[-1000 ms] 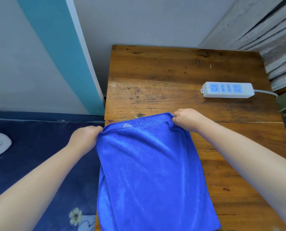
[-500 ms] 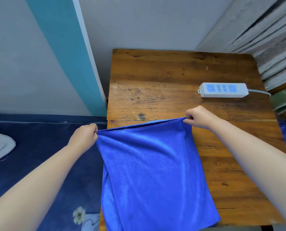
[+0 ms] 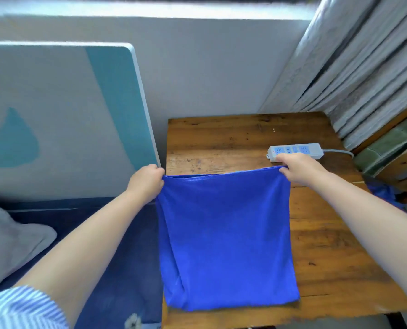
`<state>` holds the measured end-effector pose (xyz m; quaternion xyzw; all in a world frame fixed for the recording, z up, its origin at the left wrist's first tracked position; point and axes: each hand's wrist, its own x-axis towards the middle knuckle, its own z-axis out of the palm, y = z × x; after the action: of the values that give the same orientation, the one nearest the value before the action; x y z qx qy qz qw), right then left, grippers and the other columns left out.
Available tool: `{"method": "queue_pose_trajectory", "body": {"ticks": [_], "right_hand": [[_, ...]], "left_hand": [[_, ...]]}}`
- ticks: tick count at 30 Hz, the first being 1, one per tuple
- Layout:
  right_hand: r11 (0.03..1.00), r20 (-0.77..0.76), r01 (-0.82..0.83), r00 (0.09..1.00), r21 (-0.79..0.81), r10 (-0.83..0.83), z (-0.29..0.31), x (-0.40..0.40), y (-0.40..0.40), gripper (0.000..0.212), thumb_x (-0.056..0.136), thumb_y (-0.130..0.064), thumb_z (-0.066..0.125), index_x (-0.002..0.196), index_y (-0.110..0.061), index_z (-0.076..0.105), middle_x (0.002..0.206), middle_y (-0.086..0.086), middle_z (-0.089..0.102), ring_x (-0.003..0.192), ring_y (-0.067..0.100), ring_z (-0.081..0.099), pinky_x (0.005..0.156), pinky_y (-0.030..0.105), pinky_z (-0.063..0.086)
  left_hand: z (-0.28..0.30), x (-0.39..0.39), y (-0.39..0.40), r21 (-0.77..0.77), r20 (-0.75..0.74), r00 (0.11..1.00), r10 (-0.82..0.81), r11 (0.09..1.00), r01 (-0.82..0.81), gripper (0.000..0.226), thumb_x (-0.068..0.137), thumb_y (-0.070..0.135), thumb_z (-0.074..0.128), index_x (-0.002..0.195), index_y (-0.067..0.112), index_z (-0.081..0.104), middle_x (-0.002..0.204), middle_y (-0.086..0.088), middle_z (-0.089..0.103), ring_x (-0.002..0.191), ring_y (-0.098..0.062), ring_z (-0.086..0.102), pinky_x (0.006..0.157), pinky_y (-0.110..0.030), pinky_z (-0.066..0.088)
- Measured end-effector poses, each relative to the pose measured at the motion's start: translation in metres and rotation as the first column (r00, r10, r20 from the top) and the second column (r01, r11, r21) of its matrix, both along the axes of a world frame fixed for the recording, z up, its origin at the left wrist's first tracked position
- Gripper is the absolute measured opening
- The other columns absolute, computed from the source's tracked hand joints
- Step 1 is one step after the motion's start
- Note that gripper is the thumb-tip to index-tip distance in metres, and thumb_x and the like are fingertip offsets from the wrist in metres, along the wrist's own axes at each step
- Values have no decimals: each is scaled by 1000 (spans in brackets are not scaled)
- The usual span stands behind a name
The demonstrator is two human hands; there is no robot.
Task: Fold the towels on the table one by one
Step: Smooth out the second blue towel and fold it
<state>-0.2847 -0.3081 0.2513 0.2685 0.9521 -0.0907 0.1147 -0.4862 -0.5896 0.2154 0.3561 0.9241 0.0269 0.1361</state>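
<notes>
Two hands engaged on one blue towel [image 3: 226, 236], doubled over, top edge drawn taut between them. Left hand [image 3: 148, 181] clenched on upper left corner, fingers curled round bunched fabric, just off left edge of wooden table [image 3: 328, 245]. Right hand [image 3: 297, 169] pinching upper right corner, thumb beneath and fingers folded over edge, held above table surface and in front of white power strip [image 3: 295, 151]. Towel hanging flat-faced from that top edge, lower end resting on table close to near edge, slight diagonal creases along left side. Contact between upper part of towel and tabletop: cannot tell. Power strip lying on far right of table, blue sockets facing up, grey cord [image 3: 337, 151] running off to right. Striped blue-and-white sleeve [image 3: 19, 307] visible at lower left on left arm. Dark blue bedding [image 3: 117, 257] to left of table, pale pillow [image 3: 10, 238] at far left edge, headboard panel [image 3: 62, 110] in grey and teal upright behind it. Stacked grey fabric folds [image 3: 364, 67] at upper right beside table. Patch of blue cloth [image 3: 385, 193] past right edge of table, partly hidden by right forearm; nature not determinable.
</notes>
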Motion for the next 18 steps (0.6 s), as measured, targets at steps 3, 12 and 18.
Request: {"method": "queue_pose_trajectory", "body": {"ticks": [3, 12, 18], "right_hand": [[984, -188, -15, 981, 176, 48, 42, -1, -2, 22, 90, -7, 43, 99, -2, 63, 102, 15, 64, 101, 32, 54, 79, 37, 45], [956, -860, 293, 495, 29, -126, 167, -14, 6, 18, 84, 7, 46, 94, 13, 60, 98, 33, 59, 98, 43, 50, 81, 35, 29], [898, -956, 439, 265, 2, -127, 210, -1, 25, 30, 82, -5, 38, 97, 11, 59, 100, 31, 60, 100, 43, 49, 83, 40, 31]], "left_hand": [[56, 2, 26, 283, 74, 989, 131, 948, -147, 24, 87, 8, 39, 93, 2, 61, 101, -14, 59, 93, -30, 52, 70, -30, 37], [204, 7, 70, 824, 27, 970, 242, 544, -159, 26, 86, 0, 41, 100, -3, 62, 101, -21, 64, 95, -32, 54, 73, -26, 34], [243, -6, 58, 875, -256, 885, 388, 482, 42, 24, 91, 1, 45, 105, -8, 62, 104, -29, 63, 98, -41, 56, 80, -33, 33]]}}
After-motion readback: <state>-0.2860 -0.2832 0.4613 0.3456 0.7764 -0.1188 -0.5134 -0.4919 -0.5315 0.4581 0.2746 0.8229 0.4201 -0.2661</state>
